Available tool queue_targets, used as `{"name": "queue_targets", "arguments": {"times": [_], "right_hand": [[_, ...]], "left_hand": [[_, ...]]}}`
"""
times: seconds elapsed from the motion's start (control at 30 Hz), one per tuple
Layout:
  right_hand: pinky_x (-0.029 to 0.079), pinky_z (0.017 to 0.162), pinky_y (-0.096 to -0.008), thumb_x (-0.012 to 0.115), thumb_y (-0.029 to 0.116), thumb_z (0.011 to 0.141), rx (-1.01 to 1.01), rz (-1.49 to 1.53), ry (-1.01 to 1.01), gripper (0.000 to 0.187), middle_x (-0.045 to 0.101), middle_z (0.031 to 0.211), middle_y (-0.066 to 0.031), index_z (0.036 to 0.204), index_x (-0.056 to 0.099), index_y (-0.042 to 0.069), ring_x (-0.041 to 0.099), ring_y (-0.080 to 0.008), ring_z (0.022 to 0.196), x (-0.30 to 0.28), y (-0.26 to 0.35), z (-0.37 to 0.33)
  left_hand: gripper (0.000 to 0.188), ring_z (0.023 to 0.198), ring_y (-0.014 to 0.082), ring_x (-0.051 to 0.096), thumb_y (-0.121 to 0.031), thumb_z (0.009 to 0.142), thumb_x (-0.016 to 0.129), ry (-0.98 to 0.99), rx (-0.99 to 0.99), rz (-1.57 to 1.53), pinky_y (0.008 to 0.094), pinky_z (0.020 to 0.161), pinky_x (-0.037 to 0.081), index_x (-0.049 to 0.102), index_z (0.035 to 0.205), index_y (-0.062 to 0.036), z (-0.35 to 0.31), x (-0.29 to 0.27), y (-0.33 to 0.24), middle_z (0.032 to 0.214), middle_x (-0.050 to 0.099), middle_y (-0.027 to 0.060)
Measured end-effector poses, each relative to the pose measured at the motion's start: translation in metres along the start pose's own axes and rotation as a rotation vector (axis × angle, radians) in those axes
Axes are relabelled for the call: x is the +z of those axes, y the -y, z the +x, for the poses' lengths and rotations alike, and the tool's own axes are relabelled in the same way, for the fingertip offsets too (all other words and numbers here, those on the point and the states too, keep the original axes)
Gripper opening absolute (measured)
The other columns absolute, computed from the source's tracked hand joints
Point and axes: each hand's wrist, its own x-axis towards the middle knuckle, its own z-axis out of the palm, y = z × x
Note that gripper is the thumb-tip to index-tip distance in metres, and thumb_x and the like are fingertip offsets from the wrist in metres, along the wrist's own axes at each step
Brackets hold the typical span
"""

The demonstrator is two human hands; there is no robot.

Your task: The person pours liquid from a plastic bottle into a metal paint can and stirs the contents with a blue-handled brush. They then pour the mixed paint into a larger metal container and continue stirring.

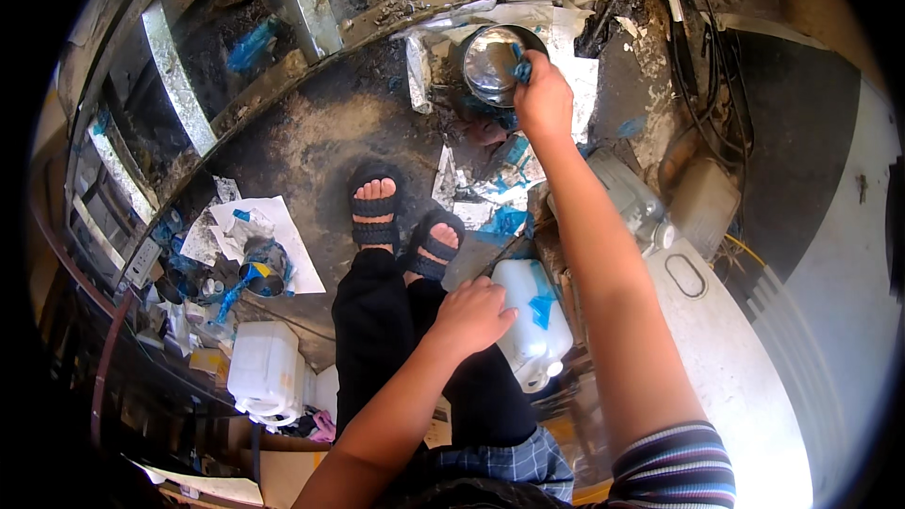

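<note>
At the far side, my right hand is closed at the right rim of a round metal tin. Its fingers pinch a small crumpled blue scrap, which looks like film or cloth. Greyish, shiny residue shows inside the tin, which is on paper sheets. My left hand rests by my knee, beside a white plastic jug with a blue patch on its side. The left fingers are loosely bent, thumb apart, and nothing shows in them; their tips are partly hidden.
A metal frame with crossbars curves along the far left. Stained paper and blue scraps lie left of my sandaled feet. Another white jug stands nearer. Black cables hang at right, above a grey container and white panel.
</note>
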Motion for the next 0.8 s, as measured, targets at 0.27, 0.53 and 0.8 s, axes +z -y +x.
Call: {"name": "queue_targets", "arguments": {"times": [0.27,0.53,0.8], "right_hand": [[0.050,0.080,-0.0466,0.063,0.006,0.075,-0.050,-0.005,0.198,0.037,0.065,0.096,-0.0212,0.111,0.060,0.008,0.062,-0.0386,0.090,-0.001,0.023,0.005],[0.050,0.080,-0.0464,0.060,0.004,0.075,-0.012,0.017,0.012,0.035,0.064,0.097,-0.0212,0.111,0.060,0.007,0.062,-0.0379,0.091,0.003,0.015,0.008],[0.049,0.079,-0.0474,0.063,0.001,0.072,-0.115,-0.028,0.202,0.041,0.064,0.097,-0.0204,0.112,0.058,0.009,0.061,-0.0408,0.090,-0.002,0.009,-0.001]], "left_hand": [[0.026,0.099,0.0336,0.056,-0.031,0.087,0.060,0.027,-0.022,0.011,0.0422,0.084,0.046,0.059,0.080,-0.0061,-0.001,-0.002,0.002,0.098,0.060,0.0120],[0.026,0.099,0.0334,0.056,-0.031,0.087,0.061,-0.003,0.005,0.029,0.0419,0.085,0.046,0.059,0.080,-0.0062,-0.002,-0.003,0.000,0.098,0.060,0.0122],[0.026,0.099,0.0338,0.056,-0.032,0.087,0.060,-0.009,0.004,0.005,0.0420,0.084,0.046,0.060,0.080,-0.0062,-0.001,-0.005,0.000,0.098,0.060,0.0122]]}}
